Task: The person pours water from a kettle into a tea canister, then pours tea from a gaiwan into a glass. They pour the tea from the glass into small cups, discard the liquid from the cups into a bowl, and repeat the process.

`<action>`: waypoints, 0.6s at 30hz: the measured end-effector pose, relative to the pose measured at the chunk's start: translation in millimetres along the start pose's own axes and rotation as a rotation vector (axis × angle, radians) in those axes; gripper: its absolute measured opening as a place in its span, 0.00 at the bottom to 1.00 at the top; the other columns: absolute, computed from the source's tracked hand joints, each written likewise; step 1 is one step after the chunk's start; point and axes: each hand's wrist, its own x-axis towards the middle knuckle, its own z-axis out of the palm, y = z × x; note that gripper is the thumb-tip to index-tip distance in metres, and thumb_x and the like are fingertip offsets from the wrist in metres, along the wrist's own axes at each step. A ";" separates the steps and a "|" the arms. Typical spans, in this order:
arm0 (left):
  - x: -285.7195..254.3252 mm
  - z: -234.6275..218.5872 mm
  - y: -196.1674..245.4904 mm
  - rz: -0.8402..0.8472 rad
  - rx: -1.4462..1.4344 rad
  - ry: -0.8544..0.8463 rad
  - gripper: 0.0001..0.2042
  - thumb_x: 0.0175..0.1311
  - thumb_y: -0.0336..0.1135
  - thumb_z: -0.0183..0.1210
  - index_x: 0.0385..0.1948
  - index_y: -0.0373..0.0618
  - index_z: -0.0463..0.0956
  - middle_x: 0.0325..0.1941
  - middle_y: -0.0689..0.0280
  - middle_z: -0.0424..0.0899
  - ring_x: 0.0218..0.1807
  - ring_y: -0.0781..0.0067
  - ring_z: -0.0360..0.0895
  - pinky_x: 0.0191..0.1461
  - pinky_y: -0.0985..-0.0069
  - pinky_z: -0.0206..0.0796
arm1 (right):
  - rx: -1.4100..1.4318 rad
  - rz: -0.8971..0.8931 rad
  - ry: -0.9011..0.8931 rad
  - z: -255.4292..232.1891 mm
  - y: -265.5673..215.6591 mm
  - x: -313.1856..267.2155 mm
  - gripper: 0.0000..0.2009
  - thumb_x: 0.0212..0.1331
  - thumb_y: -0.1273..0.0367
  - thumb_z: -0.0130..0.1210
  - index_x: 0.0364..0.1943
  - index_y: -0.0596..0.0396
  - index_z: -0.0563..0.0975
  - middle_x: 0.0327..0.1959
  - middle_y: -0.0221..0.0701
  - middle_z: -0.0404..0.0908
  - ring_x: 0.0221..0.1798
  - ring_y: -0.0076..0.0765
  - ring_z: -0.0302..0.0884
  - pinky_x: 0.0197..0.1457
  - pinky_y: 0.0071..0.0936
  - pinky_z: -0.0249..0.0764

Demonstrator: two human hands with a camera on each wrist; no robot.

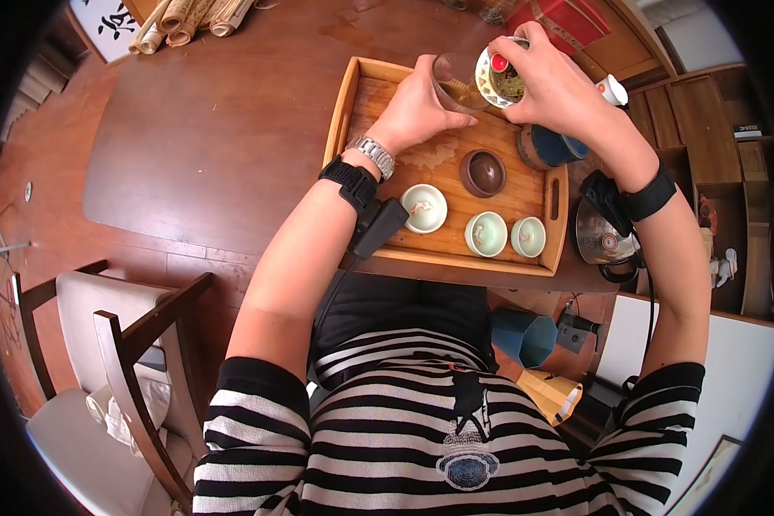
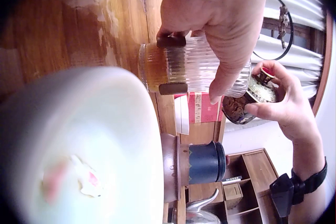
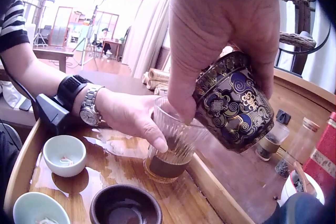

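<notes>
My left hand [image 1: 417, 105] grips a ribbed clear glass [image 3: 170, 153] with a brown band and amber liquid low inside. The glass is near the far side of the wooden tray [image 1: 344, 107]. My right hand [image 1: 555, 86] holds a dark gaiwan [image 3: 235, 104] patterned in gold and blue, tilted beside the glass's rim. Its patterned lid [image 2: 262, 91] has a red knob and sits askew, with wet leaves showing at the gap. Nearer my body on the tray are a dark brown bowl [image 1: 483, 174] and three pale green cups [image 1: 424, 209].
A blue-and-brown canister [image 1: 555, 148] stands at the tray's right side, and a metal kettle [image 1: 602, 234] is beside the tray. Rolled mats [image 1: 181, 21] lie at the table's far left. A red box [image 1: 568, 21] is at the back right. Spilled liquid wets the tray.
</notes>
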 end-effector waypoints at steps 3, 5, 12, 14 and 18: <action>0.1 0.0 0.2 0.000 -0.030 -0.001 0.40 0.37 0.37 0.72 0.51 0.33 0.55 0.51 0.51 0.69 0.39 0.66 0.78 0.44 0.74 0.71 | -0.033 0.050 -0.037 -3.8 -6.5 1.1 0.31 0.29 0.75 0.64 0.47 0.50 0.67 0.45 0.44 0.62 0.41 0.53 0.71 0.41 0.38 0.72; 0.2 -0.2 0.4 -0.011 -0.005 -0.005 0.39 0.37 0.37 0.72 0.50 0.33 0.55 0.51 0.51 0.69 0.39 0.66 0.78 0.43 0.74 0.71 | -0.053 0.038 -0.030 -2.3 -5.7 0.6 0.32 0.28 0.75 0.64 0.47 0.50 0.67 0.45 0.44 0.62 0.41 0.53 0.72 0.41 0.38 0.73; -0.3 -0.7 2.3 -0.011 0.004 -0.003 0.39 0.37 0.36 0.72 0.50 0.33 0.55 0.50 0.51 0.70 0.40 0.65 0.78 0.44 0.74 0.71 | -0.124 0.018 -0.027 -2.7 -7.9 1.6 0.33 0.27 0.74 0.65 0.48 0.50 0.66 0.46 0.43 0.62 0.44 0.51 0.71 0.43 0.37 0.74; 0.0 -0.4 1.7 -0.019 0.006 -0.005 0.40 0.37 0.36 0.72 0.51 0.33 0.55 0.50 0.51 0.70 0.40 0.66 0.77 0.44 0.74 0.71 | -0.141 0.013 -0.023 -1.8 -7.8 1.6 0.33 0.27 0.74 0.65 0.48 0.50 0.66 0.46 0.43 0.62 0.45 0.51 0.71 0.43 0.37 0.74; 0.5 0.0 -0.2 -0.017 -0.003 -0.006 0.40 0.37 0.36 0.72 0.51 0.33 0.54 0.50 0.51 0.70 0.40 0.66 0.77 0.45 0.74 0.71 | -0.197 0.000 -0.015 -2.4 -10.7 1.7 0.34 0.26 0.75 0.65 0.47 0.51 0.67 0.47 0.43 0.62 0.47 0.50 0.70 0.43 0.36 0.75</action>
